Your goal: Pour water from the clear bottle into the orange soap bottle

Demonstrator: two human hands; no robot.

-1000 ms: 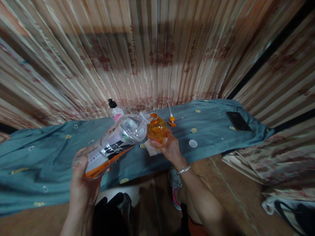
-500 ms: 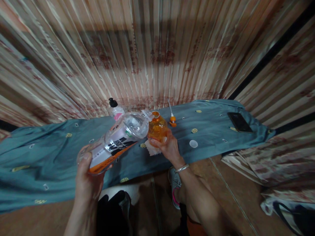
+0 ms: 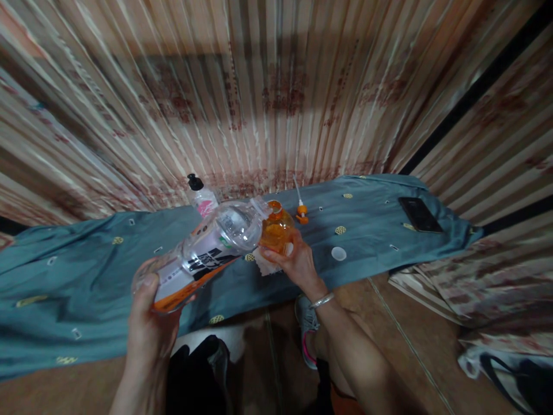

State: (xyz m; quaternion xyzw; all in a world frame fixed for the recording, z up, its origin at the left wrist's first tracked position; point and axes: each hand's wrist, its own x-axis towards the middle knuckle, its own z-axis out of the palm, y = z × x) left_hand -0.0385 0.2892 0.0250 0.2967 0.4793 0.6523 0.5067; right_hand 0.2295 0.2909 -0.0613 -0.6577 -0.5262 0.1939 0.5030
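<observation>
Left hand (image 3: 153,311): fingers grip the clear bottle (image 3: 207,248), tilted toward the amber bottle (image 3: 276,231). Right hand (image 3: 298,259): fingers clasp the amber bottle, mouth uncapped.

At the centre of the frame, the left hand (image 3: 151,311) tilts a large clear plastic bottle (image 3: 199,253), its neck at the mouth of an orange bottle (image 3: 277,230) gripped by the right hand (image 3: 298,259). A black-topped pump bottle (image 3: 203,199) stands just upper left. Right of centre lie an orange pump head (image 3: 301,213), a white disc (image 3: 339,253) and, farther right, a black smartphone (image 3: 420,215), all on teal patterned cloth (image 3: 367,213).
</observation>
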